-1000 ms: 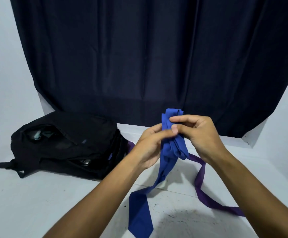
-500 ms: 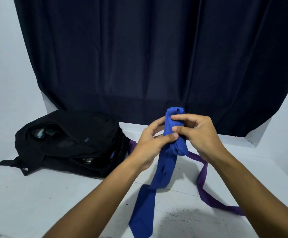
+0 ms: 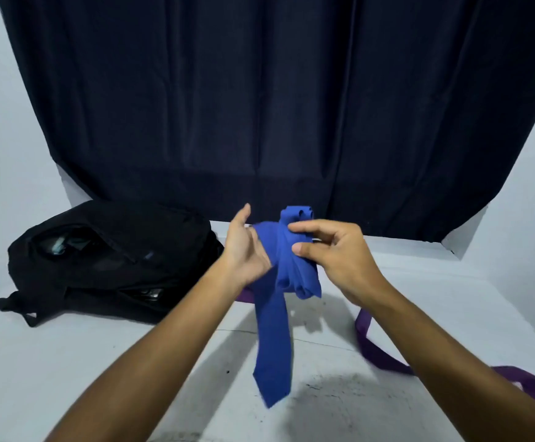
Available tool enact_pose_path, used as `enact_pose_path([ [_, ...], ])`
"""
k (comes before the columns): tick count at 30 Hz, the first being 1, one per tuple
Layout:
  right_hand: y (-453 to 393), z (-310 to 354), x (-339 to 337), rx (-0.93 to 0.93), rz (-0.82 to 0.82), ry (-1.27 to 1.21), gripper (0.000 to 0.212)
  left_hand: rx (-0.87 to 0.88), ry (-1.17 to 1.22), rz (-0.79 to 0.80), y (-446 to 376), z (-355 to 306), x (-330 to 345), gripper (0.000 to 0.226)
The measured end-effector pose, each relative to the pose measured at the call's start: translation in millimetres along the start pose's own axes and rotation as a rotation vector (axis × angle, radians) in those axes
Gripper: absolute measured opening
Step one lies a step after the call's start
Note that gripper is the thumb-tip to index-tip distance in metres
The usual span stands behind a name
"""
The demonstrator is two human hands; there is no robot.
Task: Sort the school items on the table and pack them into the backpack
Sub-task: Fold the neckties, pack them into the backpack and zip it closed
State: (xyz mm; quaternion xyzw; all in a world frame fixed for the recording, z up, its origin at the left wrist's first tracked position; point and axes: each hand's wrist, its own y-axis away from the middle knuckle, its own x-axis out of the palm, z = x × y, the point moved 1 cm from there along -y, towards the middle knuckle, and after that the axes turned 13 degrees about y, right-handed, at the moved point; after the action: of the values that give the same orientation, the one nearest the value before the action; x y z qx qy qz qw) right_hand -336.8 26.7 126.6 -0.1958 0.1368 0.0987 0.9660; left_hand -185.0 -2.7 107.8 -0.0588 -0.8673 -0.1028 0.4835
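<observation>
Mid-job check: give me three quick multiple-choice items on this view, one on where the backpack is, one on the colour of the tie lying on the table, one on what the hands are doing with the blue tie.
1. Where is the backpack?
A. Left part of the table
B. Right edge
C. On the floor

2. What colour is the tie lying flat on the table?
A. Red
B. Purple
C. Green

3. What state is the blue tie in?
A. Packed in the bag
B. Spread flat
C. Held up, partly bundled

Answers: 1 A, it lies left of both arms. 2 B, the purple tie trails to the right. 3 C, the right hand pinches the bundle, the left hand touches a wrap, the tail hangs.
</observation>
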Motion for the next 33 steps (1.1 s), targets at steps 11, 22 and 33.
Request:
enact_pose_path([
  [11, 8.1, -5.8, -11.7, -0.004, 0.14, -0.073, 0.031, -0.129, -0.247, 0.245, 4.8, -3.6, -2.0, 0.071],
  [22, -3.4, -3.2, -3.7, -0.038, 0.039, -0.003, 0.028, -0.037, -0.413, 0.482, 13.4, 21.3, -3.9, 0.06],
  [33, -1.3, -7.1, 0.7, 0.086, 0.045, -0.023, 0.028, 0.061, -0.565, 0.451, 19.6, 22.6, -3.5, 0.049],
])
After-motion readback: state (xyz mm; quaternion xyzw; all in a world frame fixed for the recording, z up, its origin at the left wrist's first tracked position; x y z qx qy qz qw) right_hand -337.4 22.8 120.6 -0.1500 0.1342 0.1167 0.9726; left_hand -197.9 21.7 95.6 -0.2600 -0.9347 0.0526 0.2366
